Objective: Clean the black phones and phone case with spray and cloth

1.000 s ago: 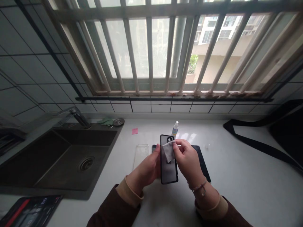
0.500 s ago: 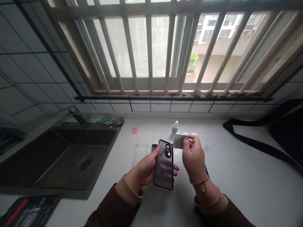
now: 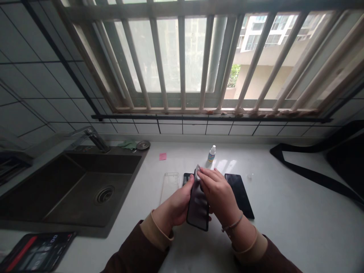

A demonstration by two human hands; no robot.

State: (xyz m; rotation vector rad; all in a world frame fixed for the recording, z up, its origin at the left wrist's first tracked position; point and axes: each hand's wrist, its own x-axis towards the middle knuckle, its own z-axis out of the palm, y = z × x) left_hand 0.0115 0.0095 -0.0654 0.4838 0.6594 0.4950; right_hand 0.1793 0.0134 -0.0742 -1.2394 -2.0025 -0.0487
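My left hand [image 3: 180,203] grips a dark phone case [image 3: 197,214] with a black rim, its thumb along the left edge and fingertips showing at the right. Whether a phone sits inside the case I cannot tell. My right hand [image 3: 217,189] presses a small grey cloth [image 3: 198,172] on the upper end of the case and covers the camera area. Partly hidden behind my left hand lie a dark phone [image 3: 187,177] and a clear phone case [image 3: 170,185]. Just right of my right hand rests a black tablet-like slab [image 3: 240,195].
A small white bottle [image 3: 211,154] stands behind my hands. To the left are a pink sticky note [image 3: 162,156] and a sink [image 3: 113,208] with a faucet [image 3: 98,140]. A device with a lit display [image 3: 36,252] lies front left. A black strap [image 3: 301,168] lies at right.
My right hand has moved left and down with the grey cloth, from beside the case onto its top end. The black slab at right is now uncovered. The view has shifted slightly.
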